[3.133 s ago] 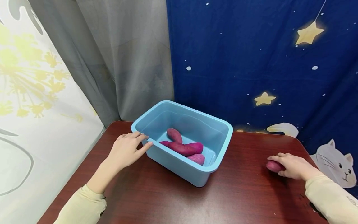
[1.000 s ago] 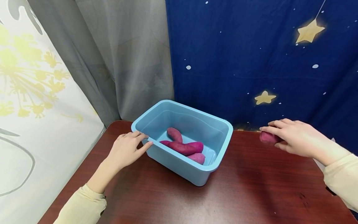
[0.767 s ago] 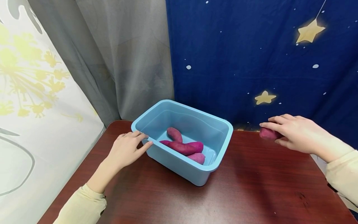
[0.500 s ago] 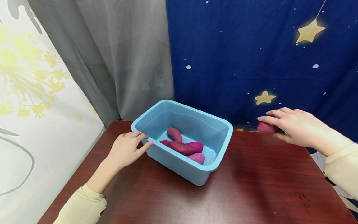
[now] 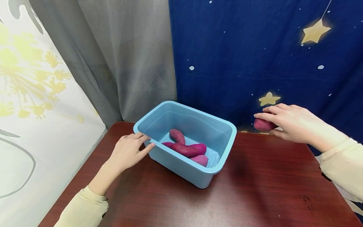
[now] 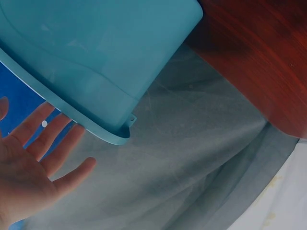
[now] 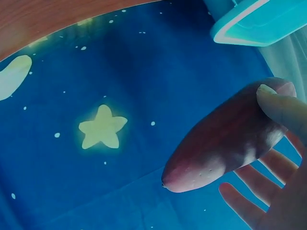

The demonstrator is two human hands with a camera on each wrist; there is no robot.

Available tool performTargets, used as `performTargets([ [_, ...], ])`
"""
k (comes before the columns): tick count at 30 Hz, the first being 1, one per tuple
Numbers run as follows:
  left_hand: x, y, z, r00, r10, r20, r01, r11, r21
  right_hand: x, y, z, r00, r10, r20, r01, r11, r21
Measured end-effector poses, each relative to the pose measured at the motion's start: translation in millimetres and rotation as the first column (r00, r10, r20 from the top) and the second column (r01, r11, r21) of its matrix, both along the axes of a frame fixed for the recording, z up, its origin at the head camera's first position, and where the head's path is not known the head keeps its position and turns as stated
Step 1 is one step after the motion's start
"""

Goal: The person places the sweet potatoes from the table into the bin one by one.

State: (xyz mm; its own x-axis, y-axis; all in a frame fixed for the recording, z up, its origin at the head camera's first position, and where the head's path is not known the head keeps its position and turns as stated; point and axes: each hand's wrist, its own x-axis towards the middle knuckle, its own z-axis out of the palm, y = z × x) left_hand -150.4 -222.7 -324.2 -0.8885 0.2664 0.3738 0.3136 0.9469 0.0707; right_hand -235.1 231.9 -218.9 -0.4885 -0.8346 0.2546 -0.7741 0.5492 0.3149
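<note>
My right hand [image 5: 295, 123] pinches a purple-red sweet potato [image 5: 263, 125] between thumb and fingers, raised above the table to the right of the tub. The right wrist view shows this sweet potato [image 7: 225, 139] lengthwise, one tapered end pointing away from the palm. My left hand [image 5: 129, 151] rests its fingertips on the near left rim of a light blue plastic tub [image 5: 181, 164]. Seen from the left wrist, the fingers [image 6: 60, 151] are nearly straight against the rim. Inside the tub lie several sweet potatoes [image 5: 184, 150], bunched toward the near side.
The tub stands on a dark red-brown wooden table [image 5: 255, 189]. Behind the table hang a grey curtain [image 5: 144, 63] and a blue curtain [image 5: 227, 56] with stars. A white cloth [image 5: 42, 126] with a yellow print hangs at the left.
The right hand has lifted the sweet potato off the table at the right, raising it and lately carrying it left toward the tub. The left hand and the tub have stayed put.
</note>
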Motion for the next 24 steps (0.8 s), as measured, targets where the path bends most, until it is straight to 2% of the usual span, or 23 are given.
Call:
performTargets([
  [14,0.2,0.8,1.0,1.000,-0.002,-0.002,0.002,1.000,-0.002,-8.1,-13.5,10.1,0.998,0.055,-0.038,-0.056,0.998,-0.026],
  [24,0.5,0.9,0.9,1.000,0.001,0.005,-0.001,1.000,0.000,-7.7,-35.4,16.7,0.999,0.048,-0.018,-0.049,0.999,-0.015],
])
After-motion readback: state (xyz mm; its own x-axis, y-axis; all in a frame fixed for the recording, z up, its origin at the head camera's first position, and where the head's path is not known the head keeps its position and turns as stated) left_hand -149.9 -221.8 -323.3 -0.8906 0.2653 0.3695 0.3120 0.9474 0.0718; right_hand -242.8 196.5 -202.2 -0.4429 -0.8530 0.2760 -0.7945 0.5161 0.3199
